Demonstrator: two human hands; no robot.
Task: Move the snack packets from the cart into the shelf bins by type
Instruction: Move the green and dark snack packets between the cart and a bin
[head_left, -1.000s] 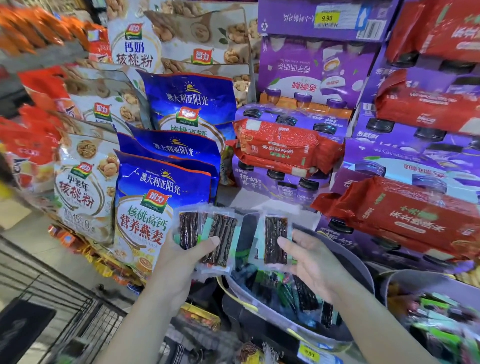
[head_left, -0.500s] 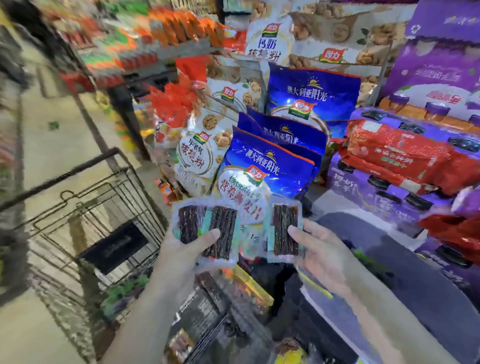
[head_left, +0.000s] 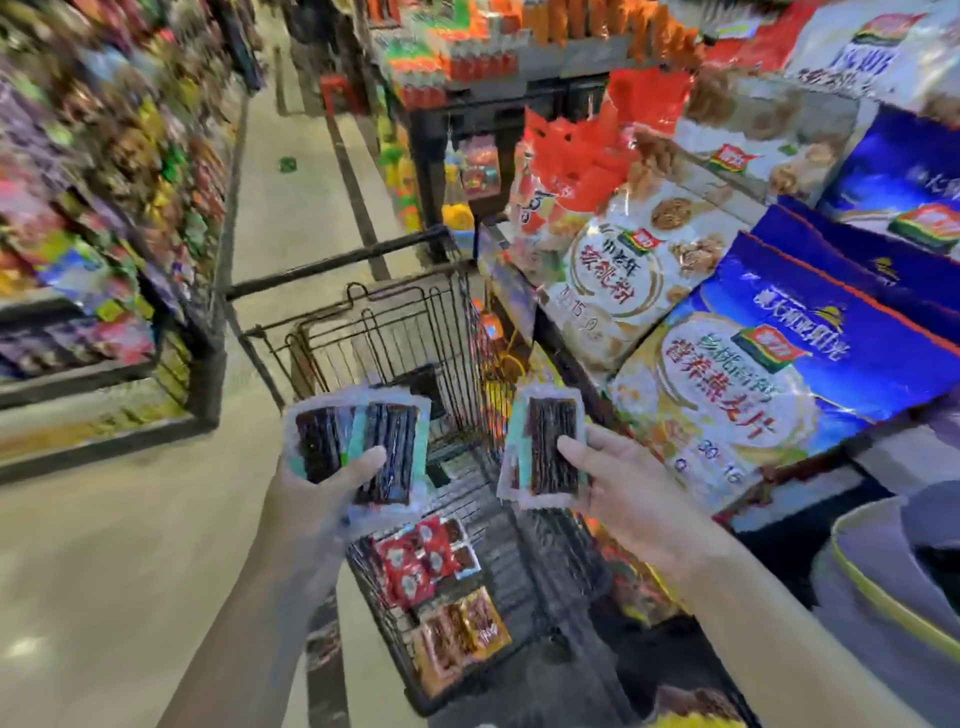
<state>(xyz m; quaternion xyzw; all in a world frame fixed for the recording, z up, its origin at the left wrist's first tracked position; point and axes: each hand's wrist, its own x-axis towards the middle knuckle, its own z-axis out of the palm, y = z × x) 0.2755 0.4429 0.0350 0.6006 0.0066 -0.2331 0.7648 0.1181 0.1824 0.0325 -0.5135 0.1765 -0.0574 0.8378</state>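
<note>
The shelves (head_left: 104, 197) across the aisle smear beyond reading. The grey bin (head_left: 878, 551) runs off the right edge (contents unseen). Behind the dark-strip packets (head_left: 358, 447), the fingers of left hand (head_left: 317, 499) and right hand (head_left: 618, 483) are hidden.

Showing 核桃粉 in red on the white bag (head_left: 613, 275); showing 营养燕麦片, and probably 澳大利亚阳光 above, on the blue bag (head_left: 753, 395).

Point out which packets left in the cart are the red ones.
The red packets lie in the cart just below the left hand gripping dark strip packets; the orange-brown packets sit lower in the picture.
</note>
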